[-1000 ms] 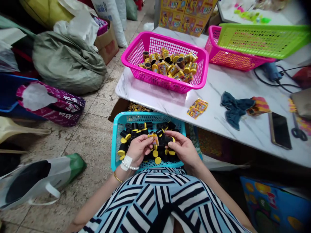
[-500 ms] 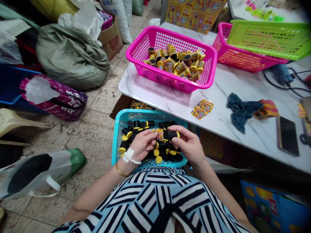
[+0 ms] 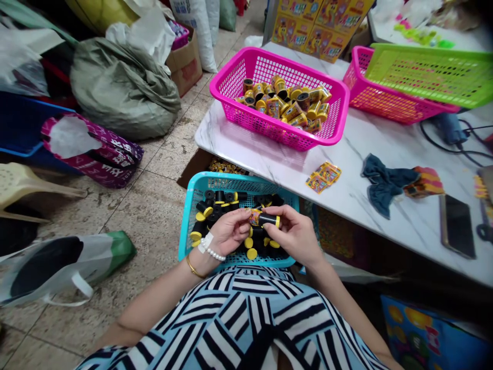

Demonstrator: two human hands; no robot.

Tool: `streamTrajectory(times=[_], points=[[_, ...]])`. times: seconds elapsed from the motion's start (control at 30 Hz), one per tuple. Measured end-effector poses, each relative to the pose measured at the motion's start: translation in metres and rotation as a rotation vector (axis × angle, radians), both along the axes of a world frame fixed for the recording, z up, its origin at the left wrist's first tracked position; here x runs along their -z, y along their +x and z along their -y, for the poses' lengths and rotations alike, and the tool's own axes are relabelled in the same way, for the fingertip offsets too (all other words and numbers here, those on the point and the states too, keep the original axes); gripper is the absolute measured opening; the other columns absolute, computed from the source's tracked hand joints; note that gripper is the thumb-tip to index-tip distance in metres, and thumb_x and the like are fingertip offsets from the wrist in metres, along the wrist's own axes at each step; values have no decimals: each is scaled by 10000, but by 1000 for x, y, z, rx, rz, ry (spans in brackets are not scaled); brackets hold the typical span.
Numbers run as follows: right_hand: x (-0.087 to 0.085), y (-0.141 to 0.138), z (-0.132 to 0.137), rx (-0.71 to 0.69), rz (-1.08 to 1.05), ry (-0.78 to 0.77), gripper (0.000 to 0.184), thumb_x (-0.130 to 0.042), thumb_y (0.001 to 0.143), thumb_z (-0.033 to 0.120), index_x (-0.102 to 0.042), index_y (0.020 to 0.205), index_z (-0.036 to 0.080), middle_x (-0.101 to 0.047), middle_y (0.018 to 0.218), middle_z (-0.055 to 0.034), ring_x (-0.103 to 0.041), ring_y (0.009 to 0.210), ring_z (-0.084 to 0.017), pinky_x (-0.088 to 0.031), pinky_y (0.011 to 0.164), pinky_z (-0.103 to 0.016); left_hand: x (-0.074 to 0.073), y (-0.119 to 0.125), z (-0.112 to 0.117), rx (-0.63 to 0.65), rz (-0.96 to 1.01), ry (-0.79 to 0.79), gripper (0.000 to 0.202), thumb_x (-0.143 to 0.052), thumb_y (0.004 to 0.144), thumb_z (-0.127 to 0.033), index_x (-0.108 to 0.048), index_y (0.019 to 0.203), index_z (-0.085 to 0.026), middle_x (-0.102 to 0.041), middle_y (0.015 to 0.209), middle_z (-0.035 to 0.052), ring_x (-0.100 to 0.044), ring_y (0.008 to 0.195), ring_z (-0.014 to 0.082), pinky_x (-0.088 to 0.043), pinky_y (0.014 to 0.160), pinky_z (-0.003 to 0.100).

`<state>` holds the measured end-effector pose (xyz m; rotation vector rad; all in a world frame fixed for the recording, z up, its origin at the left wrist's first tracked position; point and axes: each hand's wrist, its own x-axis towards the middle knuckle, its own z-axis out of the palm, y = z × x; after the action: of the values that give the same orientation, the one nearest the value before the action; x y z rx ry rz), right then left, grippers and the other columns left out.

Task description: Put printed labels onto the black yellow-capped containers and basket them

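Note:
Over a blue plastic basket [image 3: 184, 221], my right hand [image 3: 298, 234] pinches a small black canister [image 3: 268, 220] with a yellow lid. The lid end points right. My left hand [image 3: 230, 230] grips a yellow printed label sleeve [image 3: 254, 217] between thumb and fingers. The sleeve meets the canister's left end; whether it wraps around that end I cannot tell. Below lie several loose black canisters [image 3: 200, 231] with yellow lids. On the table, a pink basket [image 3: 277, 140] holds many canisters in yellow printed sleeves [image 3: 292, 111]. A small pile of flat labels [image 3: 324, 176] lies near the table edge.
The marble-patterned table [image 3: 342, 205] also bears a blue cloth [image 3: 387, 182], a phone [image 3: 457, 226], a pink basket [image 3: 400, 105] with a green one [image 3: 427, 74] stacked in it, and printed boxes [image 3: 304, 33]. Bags, including a grey-green sack [image 3: 123, 92], stand on the floor at left.
The canister has moved slightly left and down, and its left end now meets the label sleeve. My right fingers have shifted along it. The view has tilted slightly.

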<state>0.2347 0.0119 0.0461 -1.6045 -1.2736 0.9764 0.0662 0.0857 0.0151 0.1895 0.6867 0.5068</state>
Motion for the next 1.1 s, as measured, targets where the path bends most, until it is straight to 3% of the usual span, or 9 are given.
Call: streamTrajectory(times=[0.17, 0.3, 0.4, 0.5, 0.7, 0.83, 0.93, 1.0, 1.1], points=[[4, 1, 1, -94, 43, 10, 224, -675, 797, 226, -681, 1020, 223, -701, 779, 2, -547, 532, -103, -434, 499, -230, -2, 0, 7, -12, -8, 20, 270, -845, 658, -188, -622, 786, -106, -559, 652, -44, -337, 393, -14, -179, 315, 100], [7, -5, 5, 37, 70, 42, 200, -701, 785, 242, -680, 982, 225, -609, 631, 46, -472, 480, -92, -394, 469, -221, -5, -4, 15, -4, -213, 214, 328, -866, 659, -297, -675, 848, -109, -544, 565, -44, -411, 413, 16, -193, 345, 108], [11, -12, 9, 151, 12, 66, 197, -708, 789, 261, -677, 980, 224, -657, 713, 21, -506, 510, -98, -411, 471, -222, -7, -7, 18, -9, -332, 363, 370, -862, 668, -338, -695, 904, -106, -547, 553, -46, -420, 417, 17, -231, 369, 110], [17, -18, 15, 158, 6, 70, 203, -718, 795, 267, -681, 991, 231, -688, 770, 6, -564, 551, -112, -461, 506, -232, -9, -10, 19, -11, -348, 386, 408, -850, 677, -378, -665, 929, -115, -615, 617, -18, -408, 383, 15, -220, 348, 127], [22, -19, 18, 199, -21, 226, 230, -723, 807, 227, -680, 1033, 249, -725, 1008, -41, -700, 896, -185, -576, 814, -323, -13, -10, 25, -39, -296, 390, 392, -812, 729, -380, -634, 979, -136, -589, 528, -30, -448, 395, 58, -291, 356, 145], [21, -17, 17, 126, -97, 246, 252, -736, 815, 228, -682, 1058, 264, -715, 1053, -46, -688, 988, -202, -579, 862, -345, -13, -12, 25, -212, -373, 410, 396, -846, 696, -316, -660, 999, -141, -663, 796, 16, -561, 588, 70, -409, 456, 146], [19, -14, 17, 17, -58, 260, 309, -752, 813, 238, -698, 1113, 285, -683, 1121, -64, -660, 1059, -228, -563, 918, -392, -12, -16, 22, -87, -341, 500, 462, -851, 701, -307, -666, 1100, -165, -683, 953, 44, -618, 709, 102, -498, 576, 193], [17, -11, 17, -67, 4, 261, 369, -723, 838, 246, -687, 1201, 296, -635, 1184, -84, -633, 1105, -243, -556, 937, -415, -11, -19, 19, 40, -291, 530, 404, -840, 716, -321, -696, 1047, -139, -676, 845, 32, -600, 665, 98, -492, 594, 204], [15, -6, 19, -143, 98, 230, 427, -643, 896, 246, -632, 1318, 310, -582, 1196, -91, -627, 1069, -223, -576, 876, -384, -9, -23, 15, 89, -313, 549, 328, -842, 710, -312, -725, 954, -127, -676, 797, 28, -594, 654, 97, -482, 614, 210]])
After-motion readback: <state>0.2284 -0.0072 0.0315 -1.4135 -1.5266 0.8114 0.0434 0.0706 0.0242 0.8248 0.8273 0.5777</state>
